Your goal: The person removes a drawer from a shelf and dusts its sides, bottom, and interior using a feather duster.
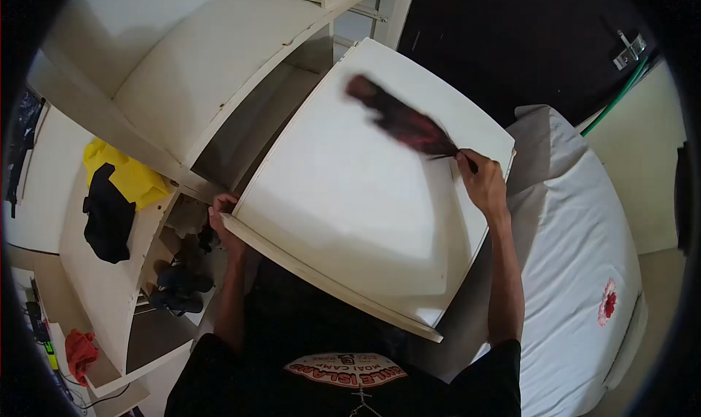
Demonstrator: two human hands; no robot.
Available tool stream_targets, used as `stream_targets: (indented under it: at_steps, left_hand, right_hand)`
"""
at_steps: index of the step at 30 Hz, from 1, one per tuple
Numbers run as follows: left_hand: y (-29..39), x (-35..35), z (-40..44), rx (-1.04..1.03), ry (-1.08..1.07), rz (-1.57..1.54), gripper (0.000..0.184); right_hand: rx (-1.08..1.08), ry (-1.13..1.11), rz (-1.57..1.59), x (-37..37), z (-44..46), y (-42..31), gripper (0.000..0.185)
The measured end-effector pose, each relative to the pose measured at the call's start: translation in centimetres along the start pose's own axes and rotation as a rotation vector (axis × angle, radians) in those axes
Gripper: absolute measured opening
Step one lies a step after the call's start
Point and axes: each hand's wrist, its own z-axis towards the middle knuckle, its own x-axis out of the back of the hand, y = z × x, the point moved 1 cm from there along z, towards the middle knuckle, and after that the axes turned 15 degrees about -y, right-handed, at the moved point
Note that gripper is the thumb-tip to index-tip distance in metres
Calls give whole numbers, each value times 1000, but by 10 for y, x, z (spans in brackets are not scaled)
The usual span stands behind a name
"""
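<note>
A white drawer (336, 220) lies tilted in front of my body, its front panel towards me. My left hand (223, 216) grips the left end of the front panel, fingers curled around the edge. Over the drawer's right side, my right hand (483, 183) pinches one end of a dark, limp cloth (409, 128) with reddish patches. The cloth stretches out to the left above the drawer's white surface, smeared by motion, so its exact kind cannot be made out.
An open cabinet compartment (252, 114) is behind the drawer. To the left, a yellow cloth (120, 172) and a black cloth (109, 216) lie on a white surface; dark shoes (179, 289) sit on a shelf. A bed with a white sheet (566, 249) stands right, near a dark door (526, 44).
</note>
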Motion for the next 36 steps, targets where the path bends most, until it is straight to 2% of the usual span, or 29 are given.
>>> stream_targets:
  at_steps: [3, 4, 7, 8, 11, 12, 15, 18, 21, 27, 30, 31, 34, 36]
  left_hand:
    - [-1, -6, 1, 9, -36, -2, 51]
    - [-1, -8, 2, 3, -52, 5, 51]
    - [-7, -5, 3, -9, -73, -8, 52]
    - [-8, -3, 2, -4, -56, -38, 53]
    - [-6, -9, 2, -2, -16, -67, 53]
    - [-4, -10, 3, -4, -14, -31, 54]
    - [-3, -7, 3, 1, 0, 61, 55]
    - [-1, -6, 2, 22, -17, 67, 54]
    - [4, -10, 2, 21, -33, 82, 54]
    - [1, -6, 2, 38, -20, 83, 55]
    - [0, -4, 1, 36, -24, 100, 55]
    - [1, -5, 2, 33, -25, 101, 55]
    - [1, -4, 1, -54, -60, 123, 43]
    - [4, -9, 2, -114, -12, 80, 38]
  right_hand:
    - [-226, 35, -70, -2, 0, 6, 21]
    - [-184, 80, -52, -8, -3, 9, 20]
    - [-33, -43, 105, -5, -7, 9, 20]
    - [-14, -5, 126, -4, -8, 9, 21]
    - [-226, 46, 10, -1, -8, 8, 23]
    - [-153, 114, -20, -6, -9, 13, 24]
    - [-74, -51, 184, -2, -10, 25, 24]
    - [-161, 90, 0, 3, -12, 23, 24]
    - [-116, -30, 126, 1, -15, 25, 25]
    - [-175, 182, 14, -6, -19, 28, 24]
    - [-171, -57, 145, 3, -18, 37, 23]
    - [-185, 11, 93, 3, -19, 37, 23]
    - [-249, 163, -94, -3, -22, 34, 24]
    - [-177, 18, 30, 1, -20, 26, 23]
